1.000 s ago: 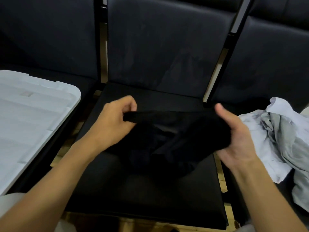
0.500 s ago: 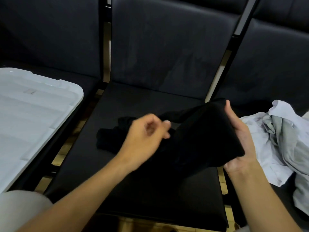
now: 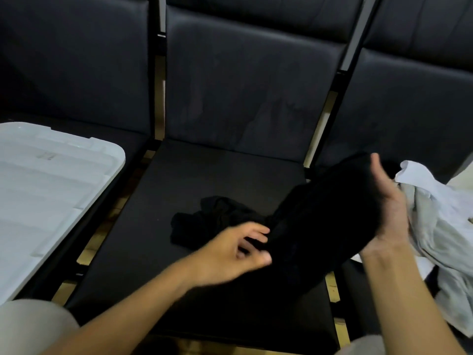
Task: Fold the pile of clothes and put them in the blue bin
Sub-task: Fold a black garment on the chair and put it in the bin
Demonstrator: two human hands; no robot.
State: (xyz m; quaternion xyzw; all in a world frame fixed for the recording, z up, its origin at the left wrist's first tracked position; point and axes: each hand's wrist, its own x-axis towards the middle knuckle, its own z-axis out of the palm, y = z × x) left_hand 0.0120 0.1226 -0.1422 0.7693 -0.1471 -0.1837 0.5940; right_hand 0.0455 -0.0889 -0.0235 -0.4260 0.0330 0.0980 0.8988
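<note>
Both hands work over the middle chair seat [image 3: 158,226], on one black garment [image 3: 322,219]. Starting at the far left, a white lid or bin top [image 3: 46,196] with ridged panels sits on the neighbouring seat, well apart from the clothing. Moving rightward, the garment's loose end lies crumpled on the dark seat, and just beside it the left hand [image 3: 238,249] comes in low, blurred with motion, its fingers curled toward the cloth at the lower edge of the raised part; whether it has actually pinched the fabric I cannot tell, since black cloth and shadow run together there. Further right, the bulk of the garment rises off the seat at a slant, draped against the right hand [image 3: 386,213]. That hand stands upright with its palm turned inward, thumb up and pressed along the cloth's upper edge, the fingers hidden behind the fabric, so it holds the piece up. At the far right, a pile of pale grey and white clothes [image 3: 435,221] lies heaped on the next chair, just behind the right hand. Dark padded chair backs [image 3: 250,80] fill the view beyond.
</note>
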